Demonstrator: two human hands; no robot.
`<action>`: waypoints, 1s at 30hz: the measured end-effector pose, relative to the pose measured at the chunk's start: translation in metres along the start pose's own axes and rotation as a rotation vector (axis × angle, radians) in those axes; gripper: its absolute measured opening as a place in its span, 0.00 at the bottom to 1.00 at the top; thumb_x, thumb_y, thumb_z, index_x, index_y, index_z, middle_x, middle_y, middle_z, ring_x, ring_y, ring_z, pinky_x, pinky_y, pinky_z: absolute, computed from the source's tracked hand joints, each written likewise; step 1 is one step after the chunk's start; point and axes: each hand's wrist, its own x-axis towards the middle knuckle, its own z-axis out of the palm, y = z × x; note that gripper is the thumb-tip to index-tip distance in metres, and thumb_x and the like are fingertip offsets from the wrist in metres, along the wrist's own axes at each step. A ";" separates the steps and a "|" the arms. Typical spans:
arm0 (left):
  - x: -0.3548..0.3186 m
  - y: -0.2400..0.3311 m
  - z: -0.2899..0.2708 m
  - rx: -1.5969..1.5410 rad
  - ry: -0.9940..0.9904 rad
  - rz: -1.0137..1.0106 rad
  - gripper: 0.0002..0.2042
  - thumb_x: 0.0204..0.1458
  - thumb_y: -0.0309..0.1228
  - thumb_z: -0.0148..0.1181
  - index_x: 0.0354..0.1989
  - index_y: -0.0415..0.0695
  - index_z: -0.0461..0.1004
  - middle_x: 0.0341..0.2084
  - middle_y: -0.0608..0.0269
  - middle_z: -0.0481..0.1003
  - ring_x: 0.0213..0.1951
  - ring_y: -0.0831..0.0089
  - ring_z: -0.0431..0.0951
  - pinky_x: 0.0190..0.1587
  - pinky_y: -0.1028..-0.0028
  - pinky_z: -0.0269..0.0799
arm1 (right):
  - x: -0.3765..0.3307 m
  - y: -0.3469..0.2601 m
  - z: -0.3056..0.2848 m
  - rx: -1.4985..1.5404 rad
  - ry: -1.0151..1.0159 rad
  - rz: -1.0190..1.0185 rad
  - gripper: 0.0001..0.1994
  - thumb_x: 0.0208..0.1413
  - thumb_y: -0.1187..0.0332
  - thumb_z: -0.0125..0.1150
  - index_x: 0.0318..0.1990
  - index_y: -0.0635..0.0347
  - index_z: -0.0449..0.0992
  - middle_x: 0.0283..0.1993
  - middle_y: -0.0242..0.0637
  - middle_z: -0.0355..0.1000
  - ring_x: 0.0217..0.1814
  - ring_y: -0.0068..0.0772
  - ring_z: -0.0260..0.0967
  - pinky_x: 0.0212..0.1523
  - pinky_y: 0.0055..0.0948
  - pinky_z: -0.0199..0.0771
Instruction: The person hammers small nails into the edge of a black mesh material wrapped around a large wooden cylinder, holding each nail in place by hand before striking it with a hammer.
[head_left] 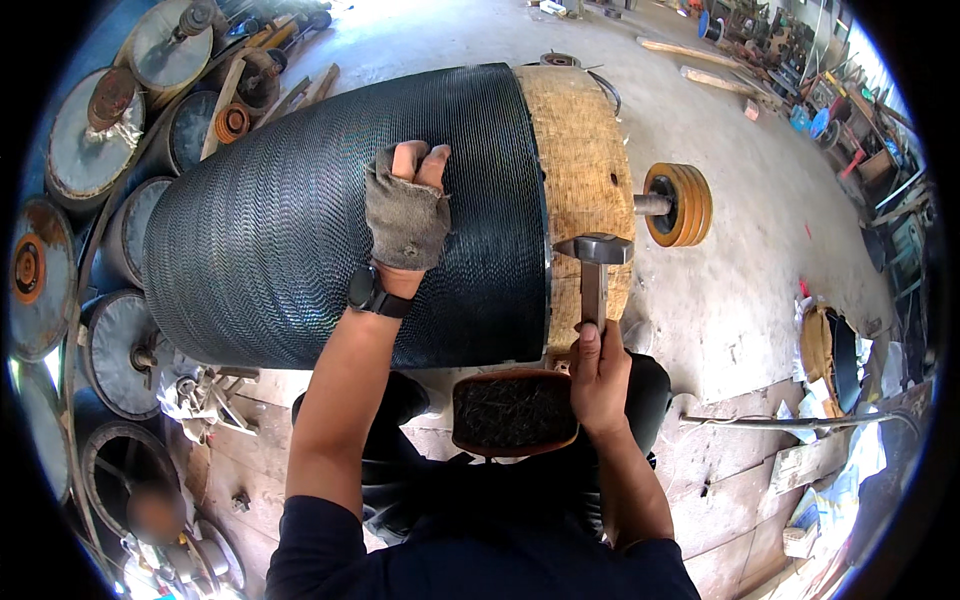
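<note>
A big drum (300,230) lies on its side before me, wrapped in dark toothed wire; its right end shows a bare straw-coloured band (585,150). My left hand (408,205), in a worn fingerless glove with a watch at the wrist, presses flat on the dark wrap. My right hand (598,375) grips the handle of a steel hammer (594,258), whose head sits against the edge where the wire meets the bare band. An orange grooved pulley (680,204) sits on the drum's shaft at the right.
A shallow bowl of dark wire bits (513,412) rests near my lap. Several round metal drums and wheels (110,130) stand stacked at the left. Concrete floor (740,290) spreads to the right, with planks, a basket (828,345) and workshop clutter beyond.
</note>
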 end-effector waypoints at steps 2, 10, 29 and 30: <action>-0.001 -0.001 0.001 0.006 -0.001 -0.010 0.19 0.43 0.21 0.63 0.47 0.45 0.78 0.43 0.60 0.73 0.42 0.60 0.75 0.42 0.61 0.75 | 0.007 -0.008 0.001 -0.155 0.046 -0.049 0.10 0.70 0.65 0.51 0.44 0.66 0.68 0.25 0.52 0.71 0.23 0.49 0.73 0.25 0.41 0.72; -0.006 0.004 -0.001 -0.054 0.018 -0.065 0.21 0.43 0.21 0.62 0.49 0.46 0.77 0.43 0.60 0.72 0.42 0.61 0.74 0.41 0.61 0.75 | 0.007 -0.012 -0.001 -0.282 0.243 -0.152 0.10 0.66 0.70 0.55 0.46 0.68 0.66 0.28 0.58 0.73 0.28 0.65 0.75 0.25 0.45 0.73; -0.006 0.001 0.000 -0.163 0.014 -0.103 0.19 0.44 0.20 0.60 0.48 0.44 0.77 0.41 0.59 0.71 0.41 0.60 0.74 0.40 0.62 0.74 | -0.009 -0.001 -0.007 -0.215 0.289 -0.179 0.10 0.67 0.68 0.54 0.42 0.70 0.67 0.21 0.49 0.69 0.22 0.41 0.73 0.24 0.38 0.71; -0.006 0.000 -0.002 -0.181 0.002 -0.098 0.18 0.45 0.20 0.60 0.48 0.44 0.77 0.41 0.59 0.71 0.40 0.60 0.74 0.40 0.62 0.74 | -0.007 0.005 -0.001 -0.195 0.349 -0.213 0.10 0.66 0.68 0.54 0.42 0.68 0.67 0.21 0.51 0.70 0.22 0.46 0.74 0.24 0.40 0.72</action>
